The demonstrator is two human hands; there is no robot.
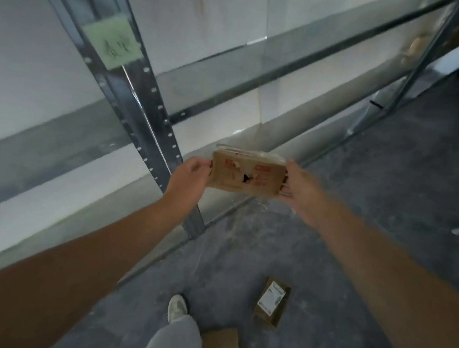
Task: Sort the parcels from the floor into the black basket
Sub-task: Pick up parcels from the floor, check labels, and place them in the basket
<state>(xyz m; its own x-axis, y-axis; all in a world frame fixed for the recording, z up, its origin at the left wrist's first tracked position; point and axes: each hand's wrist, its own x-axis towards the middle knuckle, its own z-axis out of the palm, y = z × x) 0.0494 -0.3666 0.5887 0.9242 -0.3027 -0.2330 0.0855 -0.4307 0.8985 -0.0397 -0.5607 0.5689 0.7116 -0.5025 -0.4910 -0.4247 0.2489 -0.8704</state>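
Fingers first: on your left hand (192,174) they are curling closed around the left short end of the brown parcel (246,176), knuckles toward the camera, so only the thumb side is showing. You are holding that parcel up in the air in front of the metal shelving upright (134,101), well above the floor (358,213). Its long axis is running left to right between your two hands, with the printed face and its torn hole turned toward you.

At the parcel's other short end, your right hand (302,190) is pinching it, fingers closed on the edge and the thumb lying over the near side. Both hands are gripping equally close, one at each end, so neither is nearer.

Lower down, two more parcels are lying on the floor: a plain brown parcel (221,345) just beside your trouser leg (173,341) and shoe (177,309), and a labelled parcel (272,302) a little farther right.

The black basket is not showing anywhere (a dark shape at the lower right edge is too cut off to name), so the coming move probably depends on you turning until you can find it, then carrying the held parcel across level.
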